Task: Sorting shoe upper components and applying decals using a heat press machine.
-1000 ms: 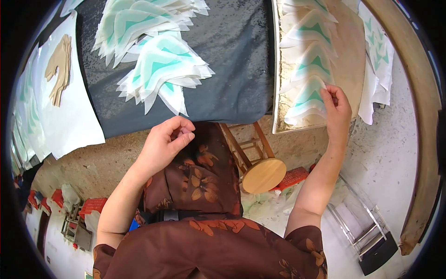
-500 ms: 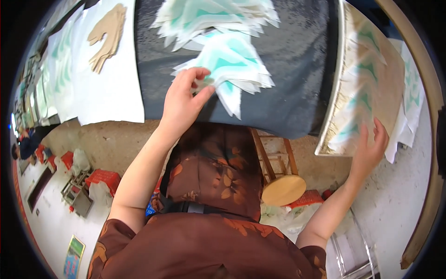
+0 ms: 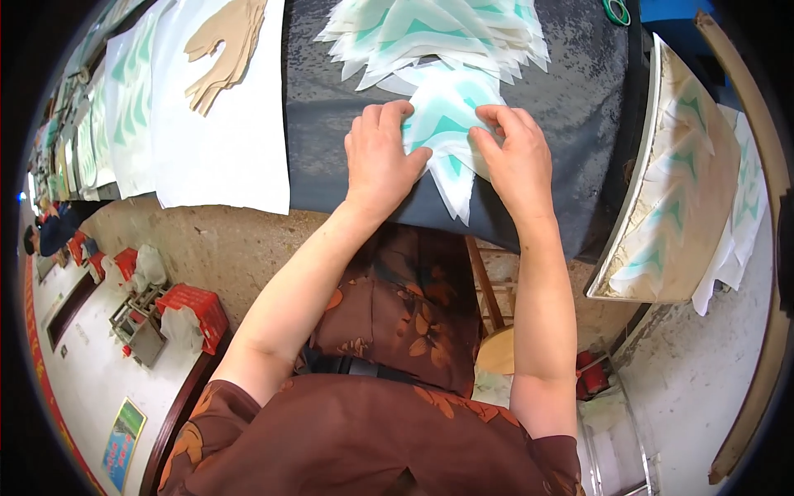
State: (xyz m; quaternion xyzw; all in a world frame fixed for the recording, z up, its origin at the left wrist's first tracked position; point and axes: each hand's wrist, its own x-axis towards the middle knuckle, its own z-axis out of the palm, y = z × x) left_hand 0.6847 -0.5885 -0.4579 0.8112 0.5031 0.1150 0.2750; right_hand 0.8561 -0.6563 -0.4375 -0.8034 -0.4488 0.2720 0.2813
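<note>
A small fanned stack of thin, translucent white cut pieces with green curved bands (image 3: 451,103) lies on a dark cloth-covered table (image 3: 331,169). My left hand (image 3: 382,157) is at its left edge, fingers bent and thumb apart, the fingertips against the sheets. Opposite it, my right hand (image 3: 517,157) is at the right edge, likewise curved with a gap between thumb and fingers. Between my hands, a pointed tail of the stack (image 3: 453,186) sticks out toward me. Just beyond lies a larger fanned pile of similar pieces (image 3: 438,37).
To the left, tan hand-like cutouts (image 3: 227,54) rest on white paper (image 3: 223,157). A curved board with green-patterned pieces (image 3: 674,190) stands at the right. Green tape (image 3: 616,11) lies at the far right corner. Below are a wooden stool (image 3: 498,351) and a red crate (image 3: 194,310).
My right hand has moved from the board at the right to the small stack's right edge. My left hand stays by the left edge. The view has shifted, so the scene appears displaced.
</note>
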